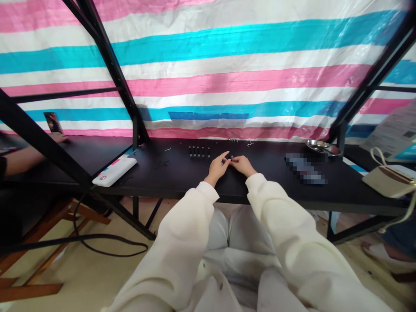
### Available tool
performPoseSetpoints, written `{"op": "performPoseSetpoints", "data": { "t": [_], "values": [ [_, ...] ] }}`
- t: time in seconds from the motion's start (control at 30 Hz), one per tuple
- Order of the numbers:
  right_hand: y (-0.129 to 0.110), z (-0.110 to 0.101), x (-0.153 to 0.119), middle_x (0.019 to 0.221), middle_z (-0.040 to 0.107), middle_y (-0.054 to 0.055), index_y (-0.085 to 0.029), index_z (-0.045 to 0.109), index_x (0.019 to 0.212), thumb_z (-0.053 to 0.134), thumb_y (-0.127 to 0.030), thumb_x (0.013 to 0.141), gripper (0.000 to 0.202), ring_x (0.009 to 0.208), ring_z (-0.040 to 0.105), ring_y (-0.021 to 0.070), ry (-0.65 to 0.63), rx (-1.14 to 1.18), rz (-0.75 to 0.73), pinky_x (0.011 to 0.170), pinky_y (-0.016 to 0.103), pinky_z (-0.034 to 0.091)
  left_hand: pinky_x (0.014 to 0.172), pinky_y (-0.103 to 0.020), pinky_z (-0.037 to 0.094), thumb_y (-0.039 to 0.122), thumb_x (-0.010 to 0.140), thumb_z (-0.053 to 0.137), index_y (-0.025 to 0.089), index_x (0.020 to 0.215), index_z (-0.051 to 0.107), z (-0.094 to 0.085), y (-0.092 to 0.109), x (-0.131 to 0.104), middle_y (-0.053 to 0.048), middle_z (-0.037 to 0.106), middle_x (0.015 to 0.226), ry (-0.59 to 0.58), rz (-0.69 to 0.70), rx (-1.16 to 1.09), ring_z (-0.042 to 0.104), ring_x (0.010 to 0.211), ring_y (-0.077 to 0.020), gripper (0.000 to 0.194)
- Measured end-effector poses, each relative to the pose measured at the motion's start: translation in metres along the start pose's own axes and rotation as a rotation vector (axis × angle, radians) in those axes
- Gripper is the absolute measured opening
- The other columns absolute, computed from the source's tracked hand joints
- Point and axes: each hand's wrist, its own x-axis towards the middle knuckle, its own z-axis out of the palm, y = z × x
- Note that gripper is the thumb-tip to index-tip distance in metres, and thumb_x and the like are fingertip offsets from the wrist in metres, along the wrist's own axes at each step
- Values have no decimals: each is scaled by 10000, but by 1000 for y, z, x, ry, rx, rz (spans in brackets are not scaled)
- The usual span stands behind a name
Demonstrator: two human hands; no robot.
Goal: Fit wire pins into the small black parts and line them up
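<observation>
My left hand (217,167) is over the black tabletop, its index finger stretched forward and its thumb bent in toward the other fingers. What these fingers hold, if anything, is too small to make out. Close beside it, my right hand (243,165) has its fingertips pinched at a small black cylinder (232,157) with a greyish end, partly hidden by the fingers. To the left of my hands several similar small black cylinders (198,152) stand upright in a row. Beyond my hands lie small white pieces (233,140) and a thin white curled strand (250,143).
A white oblong case (115,170) lies at the table's left end, by a black metal frame (125,91). On the right are a blurred-out object (305,169), a shiny metal dish (322,147) and a cream bag (388,180). Another person's arm (29,158) reaches in at left.
</observation>
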Motion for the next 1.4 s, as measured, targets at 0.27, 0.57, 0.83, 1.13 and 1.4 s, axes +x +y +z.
{"op": "performPoseSetpoints", "data": {
  "t": [0.27, 0.57, 0.83, 1.13, 1.4],
  "values": [
    [-6, -1, -25, 876, 677, 52, -205, 711, 946, 569, -309, 798, 230, 792, 591, 155, -5, -4, -137, 757, 262, 436, 634, -221, 430, 193, 769, 560, 169, 875, 627, 3, -3, 1, -1, 604, 704, 23, -52, -96, 523, 597, -95, 127],
    [-1, 2, -24, 1047, 680, 82, -183, 679, 1050, 552, -256, 804, 286, 918, 624, 181, 96, 115, -79, 859, 313, 452, 489, -186, 400, 151, 825, 452, 171, 866, 458, -2, 10, -1, 25, 558, 682, 32, -108, -423, 487, 450, -47, 46],
    [-4, -2, -24, 1048, 682, 86, -168, 668, 1069, 525, -251, 814, 305, 929, 635, 186, 134, 187, -49, 870, 323, 459, 460, -164, 389, 183, 835, 461, 176, 877, 454, -4, 13, -2, 29, 545, 686, 48, -123, -419, 468, 437, -29, 43],
    [-2, -3, -26, 1009, 652, 118, -155, 641, 1129, 487, -242, 848, 332, 941, 603, 202, 133, -79, -29, 860, 310, 440, 431, -179, 394, 217, 792, 522, 151, 889, 532, -4, 12, -5, 10, 565, 692, 30, -34, -358, 494, 439, -50, 117],
    [-4, 0, -26, 1041, 595, 137, -139, 524, 1257, 450, -198, 851, 417, 936, 584, 217, 12, -220, -156, 827, 306, 440, 419, -170, 411, 262, 757, 593, 142, 827, 540, -1, 10, -6, 11, 593, 629, -88, -78, -366, 497, 414, -49, 149]
  ]
}}
